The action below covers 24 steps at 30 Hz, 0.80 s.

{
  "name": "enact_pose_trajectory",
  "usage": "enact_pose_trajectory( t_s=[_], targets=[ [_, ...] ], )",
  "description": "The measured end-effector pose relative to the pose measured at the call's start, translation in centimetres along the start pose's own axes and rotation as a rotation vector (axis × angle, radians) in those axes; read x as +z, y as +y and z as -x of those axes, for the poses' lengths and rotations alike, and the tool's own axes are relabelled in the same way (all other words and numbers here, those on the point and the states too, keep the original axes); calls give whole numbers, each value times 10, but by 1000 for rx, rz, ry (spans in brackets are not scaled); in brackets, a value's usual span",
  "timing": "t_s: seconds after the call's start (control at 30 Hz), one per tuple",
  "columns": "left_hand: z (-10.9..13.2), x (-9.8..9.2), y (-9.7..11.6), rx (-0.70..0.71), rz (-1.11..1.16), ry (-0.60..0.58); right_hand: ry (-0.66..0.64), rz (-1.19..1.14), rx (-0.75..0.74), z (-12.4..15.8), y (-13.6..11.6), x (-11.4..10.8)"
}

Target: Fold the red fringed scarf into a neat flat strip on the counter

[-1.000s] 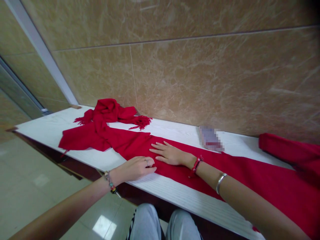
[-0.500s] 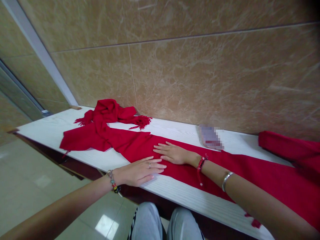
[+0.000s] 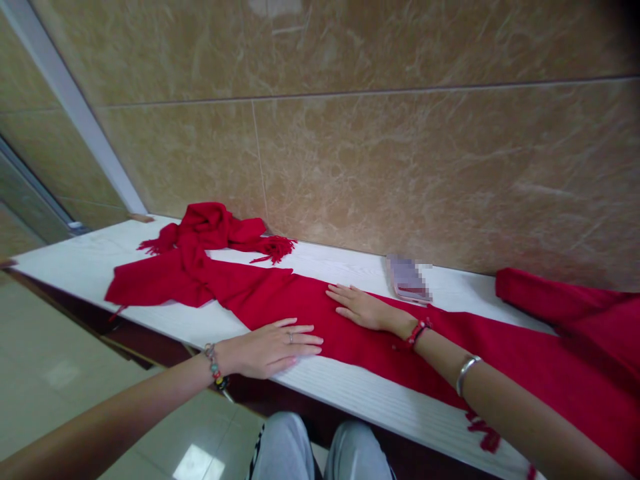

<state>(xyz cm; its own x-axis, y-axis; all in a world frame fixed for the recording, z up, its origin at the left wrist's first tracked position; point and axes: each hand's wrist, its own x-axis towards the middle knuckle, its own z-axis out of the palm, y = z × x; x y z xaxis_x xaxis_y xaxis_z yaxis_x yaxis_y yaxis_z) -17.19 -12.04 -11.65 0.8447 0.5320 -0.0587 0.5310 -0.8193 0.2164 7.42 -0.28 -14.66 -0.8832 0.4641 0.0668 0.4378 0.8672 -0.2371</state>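
Note:
A long red scarf (image 3: 295, 300) lies spread along the white tabletop, with a bunched, fringed part at the far left and a thicker fold at the right. My left hand (image 3: 270, 348) rests flat at the scarf's near edge, fingers stretched over the cloth and palm partly over the table's front edge. Farther right, my right hand (image 3: 363, 309) lies flat on the scarf, palm down, fingers extended. Neither hand grips the cloth. Part of the scarf is hidden under my right forearm.
A phone-like flat object (image 3: 407, 279), partly blurred out, lies behind the scarf near the wall. The marble-patterned wall (image 3: 350, 180) borders the back of the white table (image 3: 345, 257). My knees (image 3: 285, 443) are below the front edge. A small brown piece (image 3: 141, 217) sits at the back left.
My right hand has slid right along the scarf, away from my left hand, widening the gap between them. My left hand stays nearly in place. The view has shifted slightly.

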Motion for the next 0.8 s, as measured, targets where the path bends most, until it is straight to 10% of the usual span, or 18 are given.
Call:
enact_pose_trajectory(
  t_s=[0.2, 0.43, 0.67, 0.8],
  targets=[
    [-3, -1, 3, 19, -15, -3, -53, -3, -153, -7, -17, 4],
    [-4, -2, 1, 51, 50, 1, 8, 1, 25, -2, 18, -2],
    [-2, 2, 1, 53, 55, 13, -30, -19, -150, 11, -12, -2],
    [-5, -2, -1, 36, 119, 14, 6, -1, 21, 16, 4, -4]
  ],
)
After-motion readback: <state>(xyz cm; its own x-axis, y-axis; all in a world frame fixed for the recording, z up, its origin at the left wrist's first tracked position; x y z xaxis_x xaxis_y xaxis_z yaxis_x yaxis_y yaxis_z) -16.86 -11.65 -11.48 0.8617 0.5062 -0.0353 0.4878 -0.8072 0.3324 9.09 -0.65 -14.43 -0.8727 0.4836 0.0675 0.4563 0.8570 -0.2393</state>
